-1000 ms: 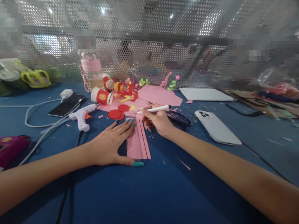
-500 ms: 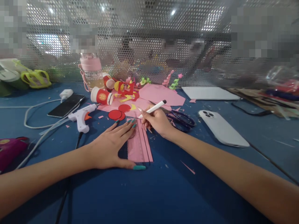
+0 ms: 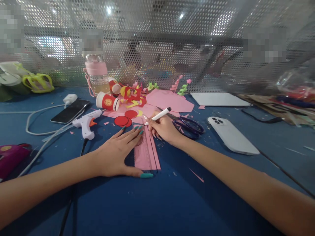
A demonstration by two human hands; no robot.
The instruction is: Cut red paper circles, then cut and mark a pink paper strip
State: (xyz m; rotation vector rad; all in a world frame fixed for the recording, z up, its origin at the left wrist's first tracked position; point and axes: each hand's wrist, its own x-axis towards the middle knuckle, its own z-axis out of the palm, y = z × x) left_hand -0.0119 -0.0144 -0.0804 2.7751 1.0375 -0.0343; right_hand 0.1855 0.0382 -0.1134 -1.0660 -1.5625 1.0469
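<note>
Blue tabletop point(image 3: 157, 203) carries craft clutter. Her left hand point(image 3: 115, 154) presses flat, fingers spread, on a ruler point(image 3: 142, 150) over pink paper point(image 3: 154, 154); at its two o'clock, her right hand point(image 3: 163, 127) pinches a white pen point(image 3: 158, 115).

Two phones lie on the blue table point(image 3: 157, 203): a black phone point(image 3: 70, 110) and a white phone point(image 3: 232, 135); one glue gun point(image 3: 86, 122); one pair of scissors point(image 3: 189, 125). Two red paper discs point(image 3: 126, 117); two red cups point(image 3: 110, 95); one pink bottle point(image 3: 97, 76); one white pen point(image 3: 159, 115).
</note>
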